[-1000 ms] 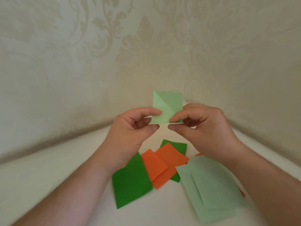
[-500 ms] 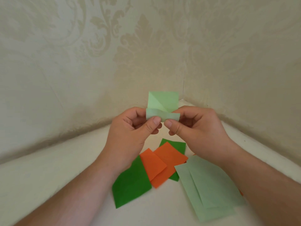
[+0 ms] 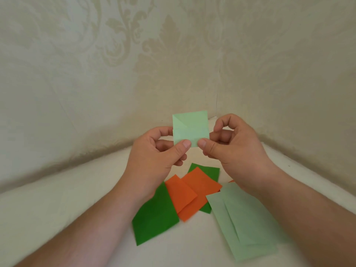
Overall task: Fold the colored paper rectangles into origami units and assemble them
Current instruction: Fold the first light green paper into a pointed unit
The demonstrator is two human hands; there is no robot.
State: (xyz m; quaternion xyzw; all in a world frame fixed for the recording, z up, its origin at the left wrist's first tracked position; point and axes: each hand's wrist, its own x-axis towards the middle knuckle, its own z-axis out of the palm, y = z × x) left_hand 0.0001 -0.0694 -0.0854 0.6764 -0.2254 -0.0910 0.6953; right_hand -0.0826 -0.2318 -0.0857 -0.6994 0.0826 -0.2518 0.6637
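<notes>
I hold a small light green paper piece (image 3: 190, 128) upright in the air above the white surface. It shows a diagonal crease at its upper left and a flap folded up across its lower half. My left hand (image 3: 159, 153) pinches its lower left edge between thumb and fingers. My right hand (image 3: 231, 145) pinches its lower right edge the same way. Both thumbs press on the front of the flap, close together.
Below my hands, loose papers lie on the white surface (image 3: 57, 209): a dark green sheet (image 3: 156, 216), two overlapping orange sheets (image 3: 190, 193), another dark green sheet (image 3: 212, 172) behind them, and light green sheets (image 3: 244, 222) at the right. Patterned walls meet in a corner behind.
The lower flap of the light green piece has been folded up and flattened against the front. Both thumbs now press on it, and the piece sits slightly higher.
</notes>
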